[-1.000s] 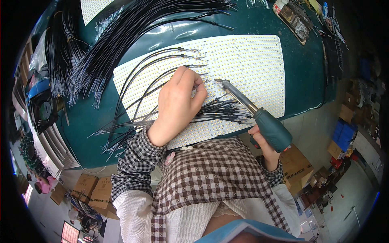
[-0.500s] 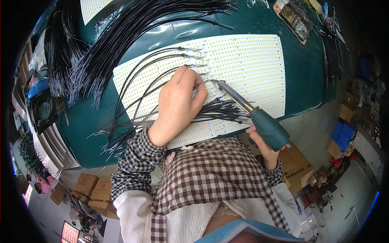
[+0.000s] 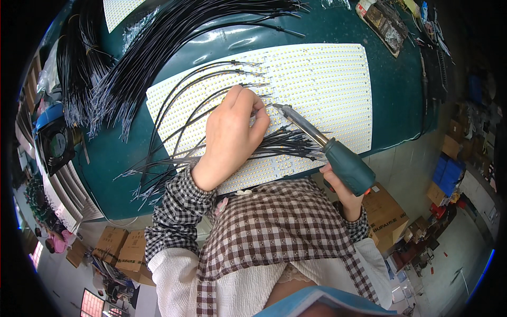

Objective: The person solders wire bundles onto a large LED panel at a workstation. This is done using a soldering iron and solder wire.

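Note:
A white sheet of LED boards (image 3: 327, 84), dotted with small yellow chips, lies on the green work surface. My left hand (image 3: 232, 132) rests over its middle, fingertips pinched on a thin wire whose end is mostly hidden by the fingers. In my right hand (image 3: 343, 191) is a soldering iron (image 3: 349, 168) with a dark green handle, its tip pointing up-left and close beside my left fingertips. Several black wires (image 3: 198, 67) curve across the sheet's left half above the hand, ends on the boards' middle line. A loose bunch of black wires (image 3: 288, 143) lies beneath and right of my left wrist.
A large bundle of black wires (image 3: 158, 47) spreads over the far left of the table (image 3: 119, 182). At the left edge stands a small black fan (image 3: 55, 145). A stained block (image 3: 384, 26) sits at the far right. Cardboard boxes (image 3: 383, 211) are on the floor.
The soldering iron and my right hand have shifted very slightly left; the tip stays by my left fingertips. My left hand is almost still.

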The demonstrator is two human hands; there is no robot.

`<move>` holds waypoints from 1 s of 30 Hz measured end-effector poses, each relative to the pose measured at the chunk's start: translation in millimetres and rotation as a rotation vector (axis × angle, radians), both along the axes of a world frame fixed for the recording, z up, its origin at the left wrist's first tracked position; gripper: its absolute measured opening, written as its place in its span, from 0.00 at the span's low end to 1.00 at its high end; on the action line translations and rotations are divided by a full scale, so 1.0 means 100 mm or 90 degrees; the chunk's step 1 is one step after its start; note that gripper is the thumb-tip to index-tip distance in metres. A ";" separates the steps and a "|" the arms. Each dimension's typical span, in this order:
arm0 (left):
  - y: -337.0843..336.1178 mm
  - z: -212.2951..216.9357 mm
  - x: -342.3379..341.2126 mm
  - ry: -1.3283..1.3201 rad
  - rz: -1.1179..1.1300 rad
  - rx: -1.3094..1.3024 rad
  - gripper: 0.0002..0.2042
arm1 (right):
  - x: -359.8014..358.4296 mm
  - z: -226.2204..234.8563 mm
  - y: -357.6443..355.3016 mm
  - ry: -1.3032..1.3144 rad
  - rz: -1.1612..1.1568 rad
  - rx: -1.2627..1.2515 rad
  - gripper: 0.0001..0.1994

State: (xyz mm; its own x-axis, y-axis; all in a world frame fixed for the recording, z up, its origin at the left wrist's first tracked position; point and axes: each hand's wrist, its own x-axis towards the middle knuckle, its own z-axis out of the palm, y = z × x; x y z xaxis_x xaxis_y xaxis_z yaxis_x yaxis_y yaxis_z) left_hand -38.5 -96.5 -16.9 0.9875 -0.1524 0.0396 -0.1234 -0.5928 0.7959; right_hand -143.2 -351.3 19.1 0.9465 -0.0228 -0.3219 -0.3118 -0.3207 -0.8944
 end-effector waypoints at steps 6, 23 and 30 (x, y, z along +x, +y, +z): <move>0.00 0.01 0.01 0.001 0.001 0.005 0.06 | 0.00 0.01 0.01 0.001 -0.045 0.068 0.22; 0.01 -0.01 0.00 0.007 -0.002 -0.001 0.06 | 0.00 0.01 0.04 0.000 -0.043 0.055 0.19; 0.02 0.02 0.02 0.035 0.003 -0.021 0.06 | -0.03 0.01 0.04 0.005 -0.071 0.062 0.19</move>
